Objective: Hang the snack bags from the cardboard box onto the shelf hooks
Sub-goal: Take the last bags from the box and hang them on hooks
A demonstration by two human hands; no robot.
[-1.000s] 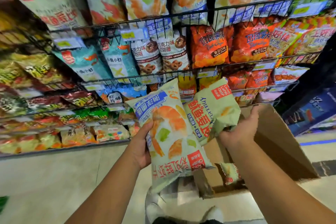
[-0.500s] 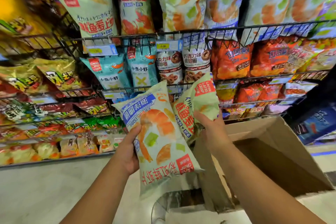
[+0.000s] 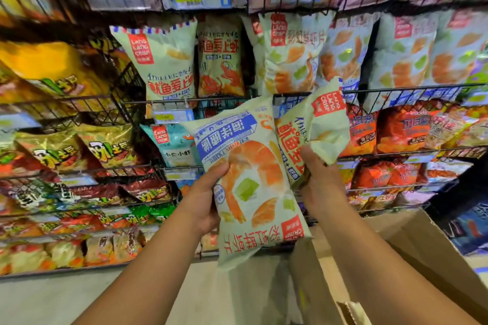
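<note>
Left hand (image 3: pixel 203 204) grips the prawn bag (image 3: pixel 253 166), upside down; right hand (image 3: pixel 317 175) grips the squid bag (image 3: pixel 317 124). Both are held up before the shelf (image 3: pixel 412 90); next, I think, turn and hook them.

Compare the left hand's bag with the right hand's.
The left-hand bag looks bigger than the right-hand bag. The left-hand bag is upside down, red logo at the bottom; the right-hand bag's logo is on top. The left-hand bag shows a large orange shrimp; the right-hand bag, orange lettering. Both are pale green.

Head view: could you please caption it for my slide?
Left hand grips a prawn-picture bag, right hand a crumpled green bag, before stocked wire shelves, cardboard box below.
</note>
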